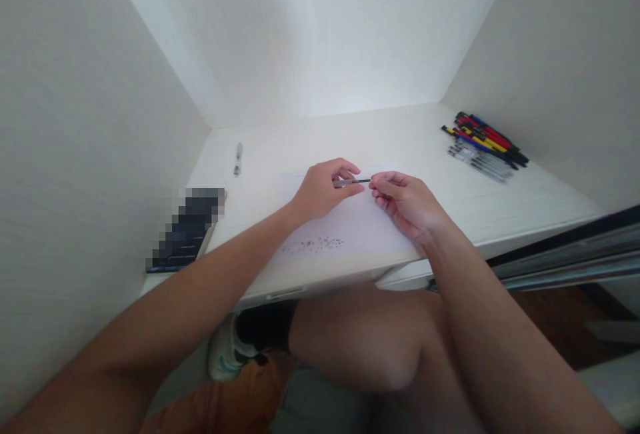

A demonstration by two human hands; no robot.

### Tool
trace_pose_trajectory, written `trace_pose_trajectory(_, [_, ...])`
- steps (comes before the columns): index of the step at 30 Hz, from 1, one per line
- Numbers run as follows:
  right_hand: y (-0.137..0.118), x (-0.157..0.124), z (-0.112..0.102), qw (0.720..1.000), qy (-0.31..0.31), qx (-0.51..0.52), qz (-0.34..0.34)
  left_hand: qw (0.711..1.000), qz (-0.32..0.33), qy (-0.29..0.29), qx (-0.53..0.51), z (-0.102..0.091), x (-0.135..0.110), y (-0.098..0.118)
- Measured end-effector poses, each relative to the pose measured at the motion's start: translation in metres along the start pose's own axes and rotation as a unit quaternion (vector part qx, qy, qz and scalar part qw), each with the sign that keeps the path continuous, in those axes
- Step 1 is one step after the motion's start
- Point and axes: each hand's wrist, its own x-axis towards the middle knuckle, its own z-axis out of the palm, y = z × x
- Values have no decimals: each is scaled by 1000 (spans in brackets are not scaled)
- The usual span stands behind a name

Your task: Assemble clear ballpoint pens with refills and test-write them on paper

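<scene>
Over a white sheet of paper (360,224) on the desk, my left hand (320,187) is closed, with a slim grey pen (344,183) between thumb and fingers. A thin dark rod sticks out of the pen's right end, towards my right hand (403,202). The right thumb and fingertips pinch the rod's tip; whether they also hold a small part is hidden. Tiny dark and reddish bits (317,244) are scattered near the paper's front edge.
A single clear pen (238,159) lies at the back left. Coloured pens (487,137) and clear pens (480,161) are piled at the right. A dark, pixelated object (187,231) rests at the left edge. White panels (320,34) enclose the desk. My legs are beneath it.
</scene>
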Motion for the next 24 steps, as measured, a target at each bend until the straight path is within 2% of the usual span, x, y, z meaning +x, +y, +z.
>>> trace_pose_trajectory(4, [-5, 2, -5, 997, 25, 69, 21, 999, -33, -3, -20, -2, 4, -6])
trace_pose_trajectory(8, [-7, 5, -9, 992, 53, 115, 8, 998, -51, -15, -19, -4, 5, -8])
trace_pose_trajectory(15, [-5, 8, -14, 996, 73, 46, -34, 997, -66, -22, 12, -6, 4, -6])
trace_pose_trajectory(24, [-10, 5, -7, 986, 127, 103, -29, 997, -73, -25, 11, -7, 6, -6])
